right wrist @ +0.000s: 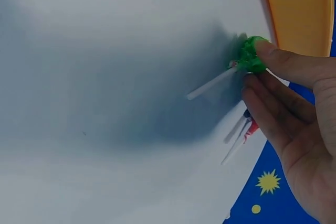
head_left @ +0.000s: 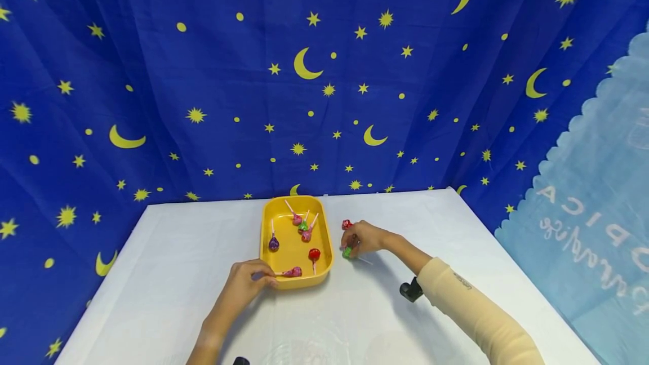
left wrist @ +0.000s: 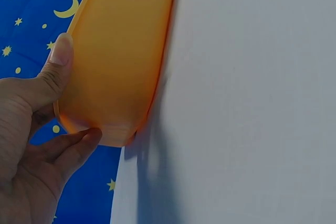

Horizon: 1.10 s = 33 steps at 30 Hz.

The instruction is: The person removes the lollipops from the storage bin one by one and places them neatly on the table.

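Observation:
My left hand [head_left: 248, 281] holds the near left corner of a yellow plastic tray [head_left: 328, 241], thumb on the rim and fingers against the outer wall in the left wrist view. Inside the tray lie several wrapped lollipops: a purple one [head_left: 274, 243], a red one [head_left: 314, 254], a small green one and several pink ones, one [head_left: 292, 272] along the near edge. Right of the tray, my right hand [head_left: 367, 236] pinches a green lollipop [right wrist: 253, 55] by its wrapped head between thumb and fingers, its white stick pointing away from the tray.
Just beyond the right hand lies a red lollipop [head_left: 346, 223]; a dark one beside it is mostly hidden by fingers. The white table [head_left: 203, 241] ends at a blue curtain [head_left: 228, 72] with moons and stars. A light blue cloth [head_left: 598, 213] hangs at right.

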Available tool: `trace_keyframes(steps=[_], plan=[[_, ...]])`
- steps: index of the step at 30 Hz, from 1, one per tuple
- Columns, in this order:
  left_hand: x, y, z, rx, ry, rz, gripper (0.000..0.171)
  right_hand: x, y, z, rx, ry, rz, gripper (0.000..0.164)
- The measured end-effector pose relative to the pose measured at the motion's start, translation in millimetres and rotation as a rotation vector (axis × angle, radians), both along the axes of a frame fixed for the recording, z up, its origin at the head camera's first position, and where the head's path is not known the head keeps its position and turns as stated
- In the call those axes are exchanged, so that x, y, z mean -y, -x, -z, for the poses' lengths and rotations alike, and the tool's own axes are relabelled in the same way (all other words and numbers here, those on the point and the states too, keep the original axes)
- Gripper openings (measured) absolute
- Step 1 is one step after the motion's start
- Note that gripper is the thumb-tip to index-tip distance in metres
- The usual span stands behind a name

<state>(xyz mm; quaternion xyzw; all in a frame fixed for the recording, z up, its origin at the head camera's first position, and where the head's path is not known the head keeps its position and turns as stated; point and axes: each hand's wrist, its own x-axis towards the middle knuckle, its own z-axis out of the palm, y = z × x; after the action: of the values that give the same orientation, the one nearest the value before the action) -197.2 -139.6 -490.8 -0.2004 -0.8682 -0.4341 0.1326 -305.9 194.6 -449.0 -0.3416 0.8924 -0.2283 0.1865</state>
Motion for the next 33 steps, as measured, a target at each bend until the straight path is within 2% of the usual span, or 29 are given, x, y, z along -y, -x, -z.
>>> trace_keyframes(steps=[6,11,16,25,33], plan=[[-0.1,-1.0,-2.3,0.022,0.006,0.002,0.012,2.4,1.5,-9.9,-0.014,-0.029,0.014,0.026],[-0.6,-2.2,-6.6,0.063,0.006,0.002,0.010,5.5,7.1,-19.0,-0.023,-0.007,0.009,0.028],[-0.3,-2.4,-7.4,0.072,0.012,0.006,0.009,11.1,11.5,-29.1,-0.025,0.017,0.026,0.026],[-0.9,-2.8,-6.6,0.051,0.008,0.008,0.010,31.2,12.8,-42.9,-0.113,0.028,0.015,0.015],[-0.9,-3.8,-6.3,0.042,0.011,-0.007,0.010,56.5,8.7,-47.1,-0.198,0.037,-0.002,0.009]])
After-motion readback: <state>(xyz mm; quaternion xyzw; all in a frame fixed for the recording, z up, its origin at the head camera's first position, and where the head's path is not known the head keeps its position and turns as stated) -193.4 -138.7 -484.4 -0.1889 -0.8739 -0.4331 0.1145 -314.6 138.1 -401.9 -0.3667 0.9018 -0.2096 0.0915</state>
